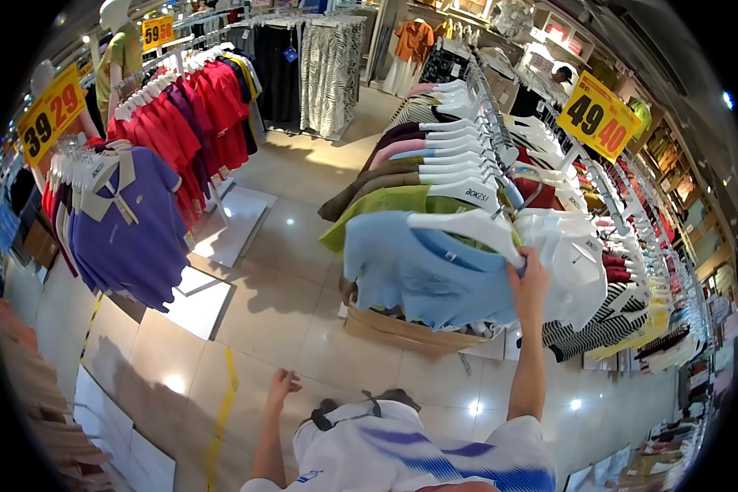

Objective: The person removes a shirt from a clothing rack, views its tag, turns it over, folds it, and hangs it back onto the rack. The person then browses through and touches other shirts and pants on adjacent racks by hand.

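My right hand (531,279) is closed on the shoulder end of a white hanger (467,225) at the front of the middle rack. From that hanger hangs a light blue short-sleeved top (418,275), spread sideways toward me. Right behind it is a green top (377,209) on another white hanger. A white top (570,262) hangs just right of my right hand. My left hand (282,385) is low over the floor, away from the clothes, its fingers loosely curled and apart with nothing visible in them.
A cardboard box (410,330) sits beneath the middle rack. Purple polo shirts (127,230) and red tops (209,107) hang on the left. Yellow price signs (599,116) stand above the racks. White platforms (193,303) and yellow tape (221,418) are on the tiled floor.
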{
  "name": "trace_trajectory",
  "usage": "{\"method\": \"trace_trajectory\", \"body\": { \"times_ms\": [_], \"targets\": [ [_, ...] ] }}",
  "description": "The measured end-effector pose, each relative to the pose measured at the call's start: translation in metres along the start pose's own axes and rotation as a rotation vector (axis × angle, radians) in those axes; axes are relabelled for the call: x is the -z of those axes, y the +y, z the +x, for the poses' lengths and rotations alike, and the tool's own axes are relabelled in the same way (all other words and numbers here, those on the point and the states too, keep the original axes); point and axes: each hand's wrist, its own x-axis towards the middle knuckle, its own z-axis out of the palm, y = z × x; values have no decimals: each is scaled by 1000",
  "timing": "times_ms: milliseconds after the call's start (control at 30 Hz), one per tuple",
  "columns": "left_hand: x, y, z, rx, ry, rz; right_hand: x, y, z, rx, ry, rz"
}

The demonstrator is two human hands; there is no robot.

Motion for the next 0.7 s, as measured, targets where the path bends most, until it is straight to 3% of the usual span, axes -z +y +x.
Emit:
{"method": "trace_trajectory", "body": {
  "times_ms": [67, 133, 167, 233, 267, 333, 433, 567, 633, 700],
  "targets": [
    [1, 53, -2, -97, -42, -6, -2, -33, -12, -10, -54, 20],
    [4, 109, -6, -394, -57, -46, -12, -67, -19, 31, -141, 65],
    [4, 141, -13, -391, -62, -39, -20, -85, -20, 69, -173, 84],
    [9, 207, -29, -628, 91, 49, -41, -119, -20, 109, -187, 90],
    [15, 232, -34, -630, 91, 57, -53, -136, -20, 157, -223, 89],
    [27, 275, -42, -1029, 312, 334, -80, -165, -19, 198, -256, 90],
    [32, 327, -51, -1276, 277, 596, -120, -198, -12, 255, -312, 226],
    [45, 367, -30, -1255, 168, 967, -172, -233, 7, 277, -388, 355],
    [69, 379, -6, -850, -36, 1043, -202, -245, 20, 292, -382, 461],
    [93, 398, 17, -871, -154, 1035, -232, -256, 34, 307, -387, 500]
  ]
}}
